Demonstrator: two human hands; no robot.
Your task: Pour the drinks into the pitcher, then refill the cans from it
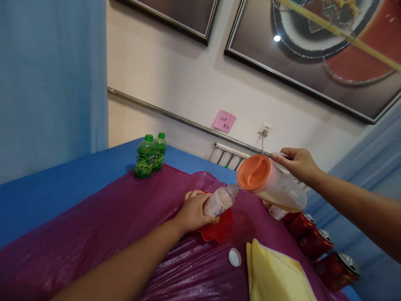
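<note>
My left hand (194, 212) is wrapped round a small clear bottle (219, 201) with a pale label, tilted to the right, its mouth uncapped. Under it lies a red scalloped dish (221, 230). My right hand (297, 164) grips the handle of a translucent pitcher (280, 190) with an orange lid (254, 172). The pitcher is tipped left, its lid end close to the bottle's mouth, with pale yellowish liquid low inside. Whether liquid is flowing between them I cannot make out. A white cap (234, 257) lies on the purple plastic sheet (109, 225).
Two green bottles (145, 158) stand at the back left of the blue table (62, 179). A folded yellow cloth (278, 274) lies front right. Several red cans (336, 269) line the right edge, with another labelled container (276, 212) behind them.
</note>
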